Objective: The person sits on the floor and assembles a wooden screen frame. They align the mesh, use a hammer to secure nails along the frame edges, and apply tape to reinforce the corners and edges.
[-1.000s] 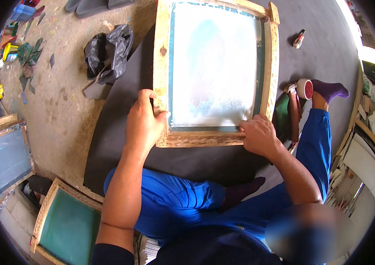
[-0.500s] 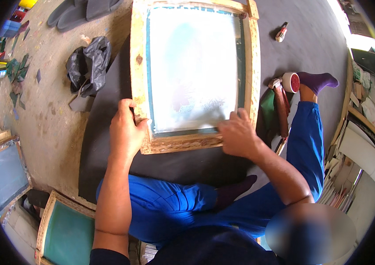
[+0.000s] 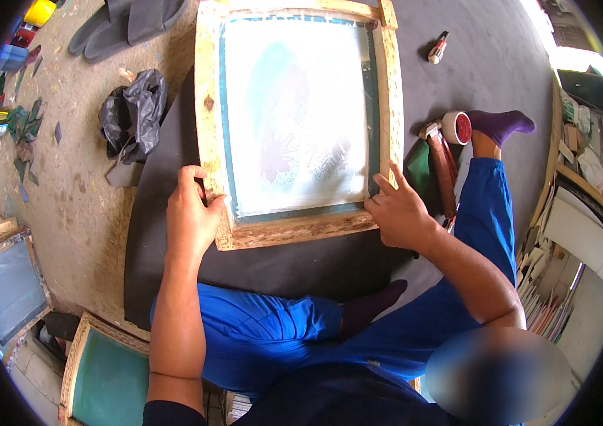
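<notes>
A wooden screen-printing frame (image 3: 208, 128) lies in front of me on a dark surface. Its mesh (image 3: 298, 113) has a blue-green border and a bright whitish middle, where a faint pattern shows toward the lower part. My left hand (image 3: 192, 213) grips the left rail close to the near corner, thumb on top of the wood and fingers round the outer side. At the near right corner, my right hand (image 3: 404, 213) holds the frame with bent fingers over the rail; part of its grip is hidden.
Right of the frame are a white cup with red inside (image 3: 456, 128), a reddish-brown long tool (image 3: 442, 174) and a small knife-like tool (image 3: 438, 48). A black plastic bag (image 3: 134, 117) and dark sandals (image 3: 127, 28) lie left. Other framed screens (image 3: 113, 376) stand lower left.
My right hand has moved from the mesh's near edge to the frame's right corner. The frame appears slightly further left in view, and its faint pattern shows more clearly.
</notes>
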Available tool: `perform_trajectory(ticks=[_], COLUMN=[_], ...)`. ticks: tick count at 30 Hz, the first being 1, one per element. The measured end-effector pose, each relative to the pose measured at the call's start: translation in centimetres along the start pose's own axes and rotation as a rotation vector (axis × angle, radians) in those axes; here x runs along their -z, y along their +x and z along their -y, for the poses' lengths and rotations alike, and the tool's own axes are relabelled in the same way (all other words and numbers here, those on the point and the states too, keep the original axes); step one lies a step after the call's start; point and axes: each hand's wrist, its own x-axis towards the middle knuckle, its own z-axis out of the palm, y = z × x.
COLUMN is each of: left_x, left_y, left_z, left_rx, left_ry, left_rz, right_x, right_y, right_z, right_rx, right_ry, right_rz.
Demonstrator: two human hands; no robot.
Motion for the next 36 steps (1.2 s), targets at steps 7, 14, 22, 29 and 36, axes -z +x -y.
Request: perform_trajectory(ticks=[7, 14, 22, 29, 36], left_x=[0.0, 0.0, 0.1, 0.0, -0.2], left_y=[0.0, 0.1, 0.1, 0.2, 0.1], left_z=[0.1, 0.3, 0.1, 0.4, 0.4], left_rx=[-0.011, -0.038, -0.05, -0.023, -0.024], left_ry=[0.01, -0.002, 0.029, 0.062, 0.098], left_rz=[-0.013, -0.02, -0.024, -0.018, -0.018], right_x=[-0.9, -2.4, -1.3, 0.4, 2.5], right_y=[-0.9, 0.0, 1.2, 3.6, 7.0], right_z=[-1.5, 1.0, 2.8, 6.0, 10.2], right_rx=[-0.046, -0.057, -0.1, -0.076, -0.023], right_ry=[0.315, 0.036, 0.321, 0.481, 0.571], right_rz=[-0.377, -0.285, -0.338, -0.456, -0.54])
